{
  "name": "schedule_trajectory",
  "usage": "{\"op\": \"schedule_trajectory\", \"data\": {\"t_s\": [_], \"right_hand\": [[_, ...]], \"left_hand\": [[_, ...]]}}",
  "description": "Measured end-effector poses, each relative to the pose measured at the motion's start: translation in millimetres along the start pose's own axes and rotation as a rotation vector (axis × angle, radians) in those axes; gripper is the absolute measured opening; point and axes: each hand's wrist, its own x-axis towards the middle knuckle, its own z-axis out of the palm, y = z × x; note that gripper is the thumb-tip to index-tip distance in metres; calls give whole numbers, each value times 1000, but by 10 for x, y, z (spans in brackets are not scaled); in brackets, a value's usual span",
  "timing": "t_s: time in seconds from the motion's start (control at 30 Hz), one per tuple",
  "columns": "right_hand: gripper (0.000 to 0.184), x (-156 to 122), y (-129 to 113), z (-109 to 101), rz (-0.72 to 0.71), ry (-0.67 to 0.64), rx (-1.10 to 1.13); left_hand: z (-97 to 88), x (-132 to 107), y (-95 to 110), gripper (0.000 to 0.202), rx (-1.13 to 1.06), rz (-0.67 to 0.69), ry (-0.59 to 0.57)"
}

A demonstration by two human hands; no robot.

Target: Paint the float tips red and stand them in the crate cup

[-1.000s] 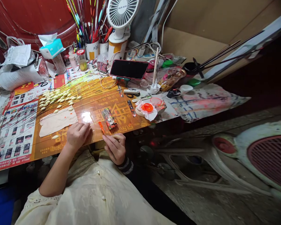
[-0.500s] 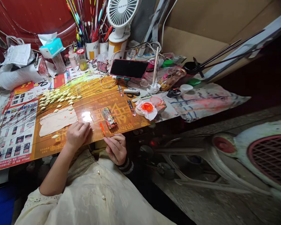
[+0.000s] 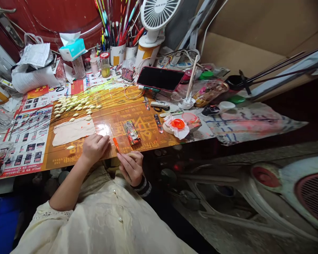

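In my right hand (image 3: 131, 168) a slim stick with a bright orange end (image 3: 116, 144), which looks like a paintbrush, is pinched between thumb and fingers just off the table's front edge. My left hand (image 3: 95, 147) lies at that edge with its fingers curled and closed; whatever they grip is hidden. A thin pale line seems to run from these fingers towards a paint-spattered block (image 3: 132, 132). Beyond the left hand is a pale cloth (image 3: 73, 131) with small orange marks. One cream, seed-shaped piece (image 3: 70, 147) sits below the cloth.
Several similar pieces on long thin stems (image 3: 78, 104) lie at the back left. An orange paint dish (image 3: 178, 124) stands on the right, near a phone (image 3: 160, 78). Behind are a white fan (image 3: 159, 14) and a cup of brushes (image 3: 118, 54). A scooter (image 3: 265, 176) is right of the table.
The camera view has shifted, so the table's things appear farther right. The orange end now points up close to the left hand's fingertips. Both hands keep their grips.
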Motion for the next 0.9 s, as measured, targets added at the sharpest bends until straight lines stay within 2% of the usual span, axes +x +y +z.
{"op": "schedule_trajectory", "data": {"t_s": [0.23, 0.9], "right_hand": [[59, -30, 1, 18, 21, -14, -23], [58, 1, -15, 13, 19, -26, -45]], "left_hand": [[-4, 4, 1, 12, -5, 14, 21], [7, -17, -17, 18, -22, -18, -32]]}}
